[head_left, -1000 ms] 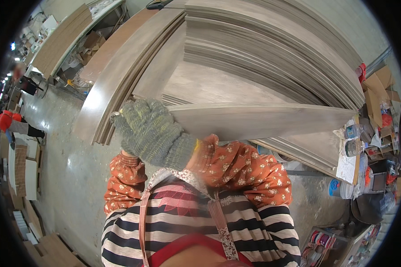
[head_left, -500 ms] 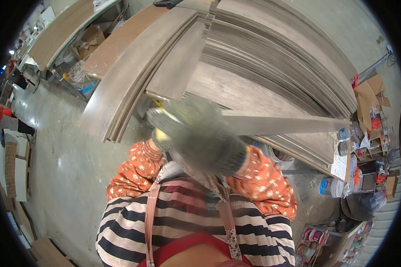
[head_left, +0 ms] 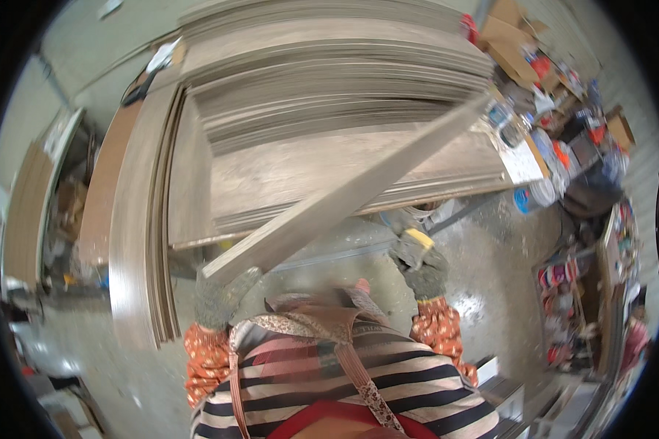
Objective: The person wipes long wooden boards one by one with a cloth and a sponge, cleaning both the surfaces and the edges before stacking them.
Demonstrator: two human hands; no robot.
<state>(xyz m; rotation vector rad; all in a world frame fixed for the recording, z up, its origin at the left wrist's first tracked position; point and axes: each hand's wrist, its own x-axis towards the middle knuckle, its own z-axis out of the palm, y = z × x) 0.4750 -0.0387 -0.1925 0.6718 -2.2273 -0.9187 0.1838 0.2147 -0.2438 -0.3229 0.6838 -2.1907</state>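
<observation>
My left hand (head_left: 223, 296), in a dark grey work glove, is closed around the near end of a long grey-brown wood-look plank (head_left: 344, 194). The plank runs slantwise up to the right, over the table's stacked boards; whether its far end touches them I cannot tell. Apart from the plank, to the right, my gloved right hand (head_left: 422, 272) is closed on a small yellow and grey thing (head_left: 418, 238), its kind unclear. Beyond the hands lies a stack of similar planks (head_left: 344, 80), with a few long boards (head_left: 135, 219) lying lengthwise at the left.
Cardboard boxes (head_left: 509, 51), a white sheet of paper (head_left: 520, 161) and a white bucket (head_left: 538, 196) stand or lie at the right. A cluttered shelf (head_left: 564, 307) is farther right. Another bench with boards (head_left: 29, 212) stands at the far left.
My hands, crossed close together before, are now apart, the left at the plank's near end and the right off to the side. The plank has swung to a steeper slant; the view has turned right.
</observation>
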